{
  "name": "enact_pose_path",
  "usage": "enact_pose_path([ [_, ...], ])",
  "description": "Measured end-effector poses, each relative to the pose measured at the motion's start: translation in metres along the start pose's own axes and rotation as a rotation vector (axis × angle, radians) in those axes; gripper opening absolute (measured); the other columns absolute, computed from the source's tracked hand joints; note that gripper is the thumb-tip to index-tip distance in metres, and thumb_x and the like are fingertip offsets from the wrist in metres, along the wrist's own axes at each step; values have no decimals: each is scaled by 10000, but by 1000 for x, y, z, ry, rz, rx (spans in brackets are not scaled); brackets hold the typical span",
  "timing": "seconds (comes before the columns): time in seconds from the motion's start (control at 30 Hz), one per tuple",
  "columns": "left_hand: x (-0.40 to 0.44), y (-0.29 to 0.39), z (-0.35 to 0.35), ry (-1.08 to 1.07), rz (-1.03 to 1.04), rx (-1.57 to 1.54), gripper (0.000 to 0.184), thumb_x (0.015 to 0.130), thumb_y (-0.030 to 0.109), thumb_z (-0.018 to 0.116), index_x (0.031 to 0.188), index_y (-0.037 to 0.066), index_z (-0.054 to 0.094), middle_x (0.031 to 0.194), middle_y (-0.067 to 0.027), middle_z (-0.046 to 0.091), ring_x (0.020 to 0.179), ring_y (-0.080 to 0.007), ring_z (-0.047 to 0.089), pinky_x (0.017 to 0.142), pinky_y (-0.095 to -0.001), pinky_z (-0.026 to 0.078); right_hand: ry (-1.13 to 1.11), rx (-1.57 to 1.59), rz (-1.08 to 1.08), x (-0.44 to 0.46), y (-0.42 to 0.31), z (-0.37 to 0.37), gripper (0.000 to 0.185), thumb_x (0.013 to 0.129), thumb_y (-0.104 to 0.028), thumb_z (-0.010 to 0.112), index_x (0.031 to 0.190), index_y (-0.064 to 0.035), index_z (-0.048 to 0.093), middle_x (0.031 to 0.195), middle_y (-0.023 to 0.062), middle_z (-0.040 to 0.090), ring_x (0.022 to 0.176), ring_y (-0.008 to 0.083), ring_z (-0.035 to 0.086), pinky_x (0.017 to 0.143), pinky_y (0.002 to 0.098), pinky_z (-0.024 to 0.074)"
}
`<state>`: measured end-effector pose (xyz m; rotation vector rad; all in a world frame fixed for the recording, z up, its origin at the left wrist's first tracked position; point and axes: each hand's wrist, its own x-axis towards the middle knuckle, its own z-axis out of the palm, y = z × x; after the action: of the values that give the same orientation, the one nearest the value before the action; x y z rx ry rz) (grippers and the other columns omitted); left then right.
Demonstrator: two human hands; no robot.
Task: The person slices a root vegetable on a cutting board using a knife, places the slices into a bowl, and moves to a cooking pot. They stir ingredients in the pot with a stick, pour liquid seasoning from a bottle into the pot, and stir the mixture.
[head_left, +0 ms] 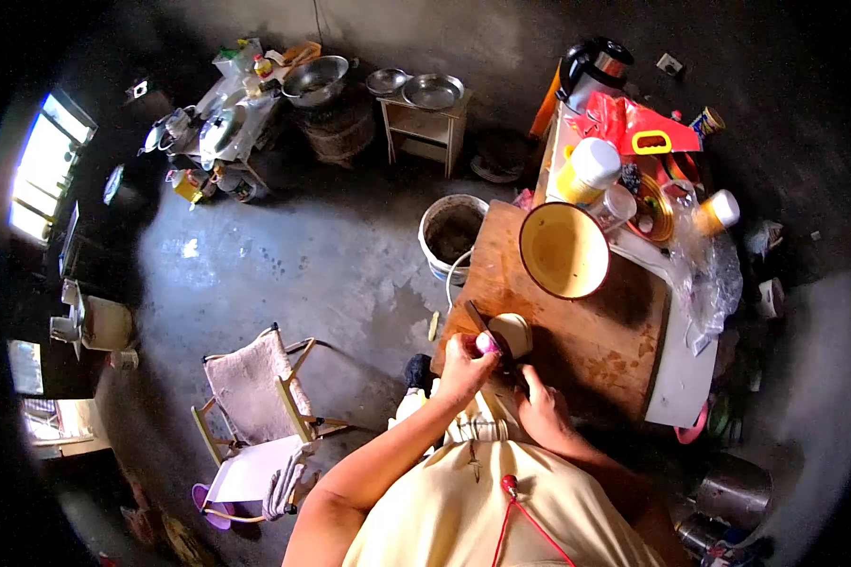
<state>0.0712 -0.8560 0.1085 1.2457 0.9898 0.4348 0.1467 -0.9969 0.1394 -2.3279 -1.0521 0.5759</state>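
Pinching a purple-and-white piece (488,343), the left hand (469,372) works by the board's near-left edge; the right hand (543,403) has its grip closed around a dark knife (507,360). A pale round piece (512,335) lies just beside the blade. Bare wooden board (600,354) stretches rightward over the white table (683,386). Beyond stand a yellow bowl (564,248) and a white-lidded jar (591,170); a tin's (708,121) print is too small to read. Open grey floor (274,250) spreads left.
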Motion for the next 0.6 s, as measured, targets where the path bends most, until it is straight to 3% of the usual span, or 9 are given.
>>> enact_pose_path([
  [0.07, 0, -7, -2, -34, -7, 28, 378, 708, 121, 658, 985, -37, 454, 880, -110, 546, 796, -153, 541, 694, -278, 468, 76, 54, -51, 0, 4, 4, 242, 786, -126, 542, 1014, -43, 537, 725, 267, 581, 680, 442, 569, 598, 510, 452],
  [0.17, 2, -9, -5, -84, -49, -57, 373, 716, 122, 660, 985, -26, 447, 908, -111, 536, 834, -149, 530, 716, -274, 459, -118, -11, 59, 6, 0, -2, 337, 729, -41, 498, 1061, -19, 550, 783, 278, 578, 727, 411, 590, 635, 474, 474],
  [0.3, 2, -5, 1, -28, 20, -59, 327, 722, 97, 625, 946, -59, 445, 814, -97, 557, 715, -134, 542, 635, -274, 470, -90, -10, 77, 11, -11, -14, 234, 768, -101, 523, 982, -11, 549, 710, 273, 560, 684, 427, 575, 566, 487, 460],
  [0.47, -1, 0, 7, 89, 45, 116, 336, 697, 131, 656, 892, -70, 472, 851, -152, 550, 764, -193, 547, 695, -300, 466, -4, 57, 28, 5, -29, -45, 168, 851, -184, 528, 873, -18, 509, 628, 253, 530, 615, 422, 553, 472, 473, 418],
  [0.53, -3, 0, 10, 108, 70, 180, 275, 775, 151, 605, 926, -38, 473, 833, -120, 549, 786, -182, 532, 729, -297, 439, -7, 33, 21, 4, -30, -49, 172, 868, -192, 516, 860, -21, 498, 603, 241, 520, 593, 417, 547, 456, 467, 407],
  [0.6, -2, -5, 10, 109, 93, 213, 274, 777, 148, 602, 926, -40, 471, 835, -122, 546, 786, -187, 531, 731, -302, 437, -21, 1, -51, 4, -28, -50, 164, 859, -193, 531, 895, -34, 548, 547, 205, 524, 494, 357, 561, 408, 435, 406],
])
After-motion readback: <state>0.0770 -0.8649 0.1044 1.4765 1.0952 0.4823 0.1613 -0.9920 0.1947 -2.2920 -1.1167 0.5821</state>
